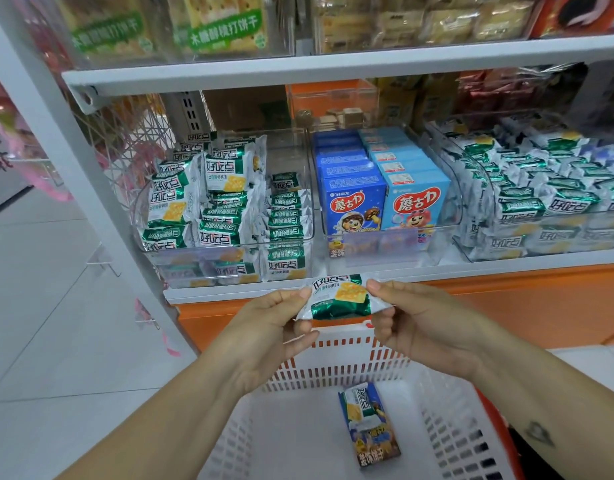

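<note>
A green and white cracker packet (pixel 340 297) hangs in the air in front of the shelf edge, above a white plastic basket (pixel 336 358). My left hand (pixel 274 327) pinches the packet's left end and my right hand (pixel 412 317) pinches its right end. On the basket's floor lies a blue snack box (pixel 378 441) with another green and white packet (pixel 362 405) on top of it.
On the shelf stand clear bins: one at the left (pixel 226 258) with green cracker packets, a middle one with blue boxes (pixel 385 199), and a right one (pixel 540 202) with more packets. A white upright post (pixel 91 188) stands at the left. Tiled floor (pixel 56 323) lies at the left.
</note>
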Demonstrator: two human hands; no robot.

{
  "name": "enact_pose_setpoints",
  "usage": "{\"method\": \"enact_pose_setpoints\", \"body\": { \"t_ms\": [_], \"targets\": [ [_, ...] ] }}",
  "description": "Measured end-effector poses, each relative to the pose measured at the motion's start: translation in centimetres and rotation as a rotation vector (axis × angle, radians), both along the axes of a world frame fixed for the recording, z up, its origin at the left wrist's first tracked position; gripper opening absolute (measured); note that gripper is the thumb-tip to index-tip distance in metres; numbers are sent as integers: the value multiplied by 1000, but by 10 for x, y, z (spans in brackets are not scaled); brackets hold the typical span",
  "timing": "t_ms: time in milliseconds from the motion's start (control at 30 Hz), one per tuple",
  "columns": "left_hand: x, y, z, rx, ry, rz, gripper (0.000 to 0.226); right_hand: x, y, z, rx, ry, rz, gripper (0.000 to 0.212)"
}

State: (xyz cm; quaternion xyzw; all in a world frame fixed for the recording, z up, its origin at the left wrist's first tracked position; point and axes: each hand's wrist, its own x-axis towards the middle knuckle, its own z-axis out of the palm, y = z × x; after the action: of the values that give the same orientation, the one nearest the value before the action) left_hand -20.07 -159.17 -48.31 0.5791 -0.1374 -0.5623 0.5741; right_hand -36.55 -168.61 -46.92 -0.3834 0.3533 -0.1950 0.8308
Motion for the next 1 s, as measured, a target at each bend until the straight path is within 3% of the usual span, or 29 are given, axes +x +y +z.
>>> {"method": "enact_pose_setpoints", "body": {
  "t_ms": [100, 233, 300, 367, 467, 533, 600, 667, 833, 1000],
  "targets": [
    [1, 1, 0, -9, -51, -32, 15, -1, 1, 0, -60, 23, 15, 15],
    [8, 3, 2, -98, -336, -84, 18, -4, -4, -3, -533, 226, 88, 29],
    [9, 4, 6, -170, -393, -81, 11, -3, -6, -3, -682, 271, 78, 25],
    [7, 5, 8, -215, -380, -61, 11, -1, -6, -2, -698, 258, 49, 20],
    [8, 6, 8, -234, -359, -72, 28, 0, -6, -1, -640, 206, -5, 30],
    [9, 7, 6, -222, -513, -83, 36, -2, -5, 0, -695, 265, -29, 33],
    [5, 8, 4, -194, -678, -70, 24, -2, -3, -1, -770, 310, -31, 24],
    [2, 8, 5, -217, -679, -36, 5, -2, -3, -3, -823, 306, -57, 15],
    [1, 7, 3, -331, -631, -26, 57, -1, -6, -6, -856, 284, -75, 16],
    [0, 6, -3, -380, -661, -101, 47, -1, -6, -12, -856, 267, -59, 9]
  ]
}}
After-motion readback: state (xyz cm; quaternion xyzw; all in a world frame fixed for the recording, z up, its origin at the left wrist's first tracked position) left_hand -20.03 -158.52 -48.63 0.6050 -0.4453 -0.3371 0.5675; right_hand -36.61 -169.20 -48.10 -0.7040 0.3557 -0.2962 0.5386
